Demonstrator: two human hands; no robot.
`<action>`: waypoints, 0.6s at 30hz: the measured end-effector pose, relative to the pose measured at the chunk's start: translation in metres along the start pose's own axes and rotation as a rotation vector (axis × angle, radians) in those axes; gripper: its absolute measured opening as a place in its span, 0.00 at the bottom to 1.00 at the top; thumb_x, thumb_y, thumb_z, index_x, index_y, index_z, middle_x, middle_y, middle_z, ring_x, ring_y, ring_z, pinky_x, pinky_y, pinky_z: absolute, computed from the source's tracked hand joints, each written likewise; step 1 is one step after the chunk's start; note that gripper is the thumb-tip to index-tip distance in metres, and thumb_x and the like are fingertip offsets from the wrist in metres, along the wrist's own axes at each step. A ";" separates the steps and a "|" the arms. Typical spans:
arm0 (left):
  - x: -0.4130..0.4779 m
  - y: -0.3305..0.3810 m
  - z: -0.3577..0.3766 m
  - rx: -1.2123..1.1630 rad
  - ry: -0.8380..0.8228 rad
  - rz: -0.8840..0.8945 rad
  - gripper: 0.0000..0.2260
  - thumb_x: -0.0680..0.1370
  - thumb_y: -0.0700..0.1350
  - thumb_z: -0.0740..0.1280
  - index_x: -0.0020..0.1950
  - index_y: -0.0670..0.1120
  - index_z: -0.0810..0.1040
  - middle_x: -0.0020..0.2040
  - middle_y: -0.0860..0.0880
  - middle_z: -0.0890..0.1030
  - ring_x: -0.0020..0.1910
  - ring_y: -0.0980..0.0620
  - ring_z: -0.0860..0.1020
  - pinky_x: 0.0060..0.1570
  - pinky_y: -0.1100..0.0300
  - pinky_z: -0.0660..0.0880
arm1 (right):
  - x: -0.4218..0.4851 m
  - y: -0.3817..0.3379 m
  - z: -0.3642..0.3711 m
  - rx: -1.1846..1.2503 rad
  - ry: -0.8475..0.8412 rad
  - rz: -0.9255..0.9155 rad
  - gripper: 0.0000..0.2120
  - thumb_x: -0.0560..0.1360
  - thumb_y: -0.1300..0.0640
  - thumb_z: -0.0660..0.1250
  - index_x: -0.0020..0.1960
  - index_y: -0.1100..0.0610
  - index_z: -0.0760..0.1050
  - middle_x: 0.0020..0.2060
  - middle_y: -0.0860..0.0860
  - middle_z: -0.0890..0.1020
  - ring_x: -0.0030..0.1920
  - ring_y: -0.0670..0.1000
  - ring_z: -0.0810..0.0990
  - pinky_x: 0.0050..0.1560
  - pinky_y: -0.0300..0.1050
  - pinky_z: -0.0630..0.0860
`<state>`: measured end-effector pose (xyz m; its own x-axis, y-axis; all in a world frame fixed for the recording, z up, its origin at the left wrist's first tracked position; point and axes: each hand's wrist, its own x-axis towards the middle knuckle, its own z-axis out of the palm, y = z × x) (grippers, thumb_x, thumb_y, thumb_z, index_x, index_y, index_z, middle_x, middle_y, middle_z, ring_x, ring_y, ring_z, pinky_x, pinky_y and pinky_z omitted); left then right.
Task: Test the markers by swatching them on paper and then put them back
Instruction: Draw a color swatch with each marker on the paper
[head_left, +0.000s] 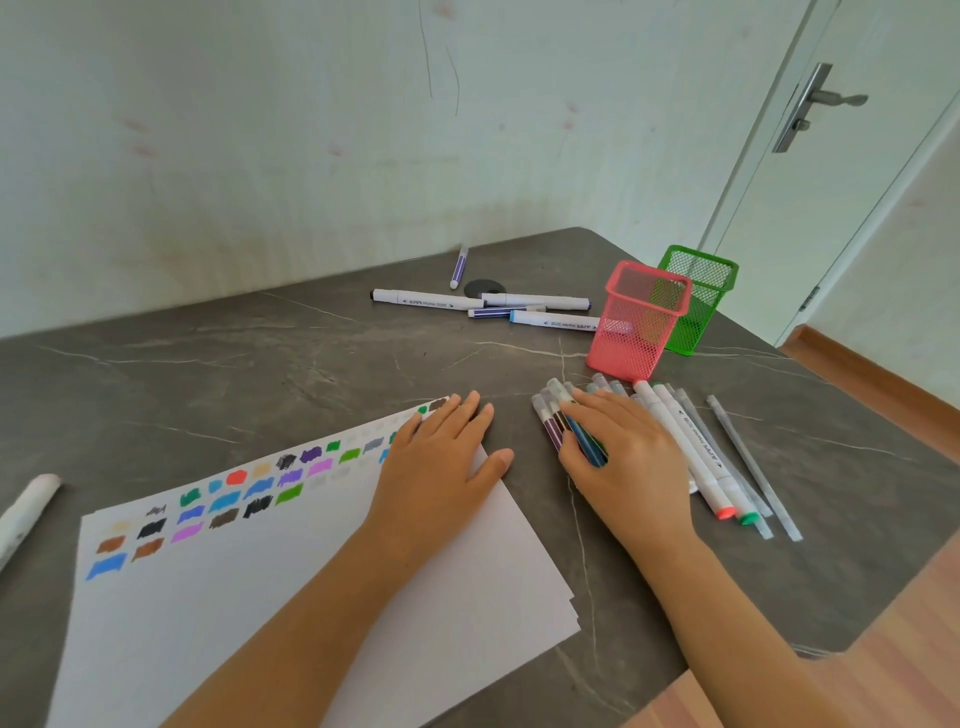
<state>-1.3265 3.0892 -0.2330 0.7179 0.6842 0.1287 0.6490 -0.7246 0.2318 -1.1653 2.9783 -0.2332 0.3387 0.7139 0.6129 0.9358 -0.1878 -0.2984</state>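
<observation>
A white sheet of paper (291, 587) with several colour swatches lies on the dark marble table (260, 364). My left hand (441, 457) rests flat on the paper's far right corner, fingers straight. My right hand (623, 457) lies over a bunch of thin markers (553, 421), thumb and fingers curled round several of them, a blue one showing under the thumb. Thicker white markers (691, 452) lie beside that hand on its right. A pink mesh cup (639, 322) and a green mesh cup (696, 296) stand behind, both looking empty.
More white markers (431, 300) lie scattered at the back of the table near a round black cable cap (484, 287). A white marker (26, 509) lies at the left edge. The table's right edge drops to a wooden floor; a door stands at the far right.
</observation>
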 end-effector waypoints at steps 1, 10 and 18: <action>0.000 0.000 0.000 0.003 0.005 -0.004 0.27 0.80 0.62 0.47 0.77 0.56 0.50 0.78 0.57 0.48 0.76 0.57 0.46 0.74 0.56 0.46 | 0.000 -0.001 0.000 0.000 0.001 -0.005 0.15 0.69 0.61 0.74 0.56 0.55 0.81 0.56 0.50 0.83 0.60 0.52 0.79 0.62 0.39 0.67; 0.005 -0.025 -0.019 0.187 0.103 -0.062 0.27 0.80 0.61 0.45 0.77 0.53 0.48 0.78 0.54 0.51 0.76 0.55 0.50 0.72 0.55 0.49 | 0.031 -0.023 0.012 -0.012 -0.053 -0.081 0.19 0.69 0.60 0.74 0.59 0.55 0.79 0.56 0.51 0.82 0.56 0.52 0.80 0.56 0.42 0.70; 0.014 -0.067 -0.029 0.184 0.090 -0.243 0.29 0.80 0.63 0.46 0.77 0.51 0.48 0.78 0.52 0.51 0.76 0.53 0.50 0.73 0.53 0.49 | 0.092 -0.062 0.056 -0.097 -0.387 -0.106 0.22 0.79 0.50 0.59 0.73 0.49 0.64 0.72 0.48 0.66 0.71 0.49 0.65 0.68 0.47 0.64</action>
<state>-1.3674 3.1494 -0.2192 0.5163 0.8378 0.1774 0.8394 -0.5361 0.0888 -1.1979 3.0939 -0.1990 0.1958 0.9302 0.3105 0.9746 -0.1495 -0.1668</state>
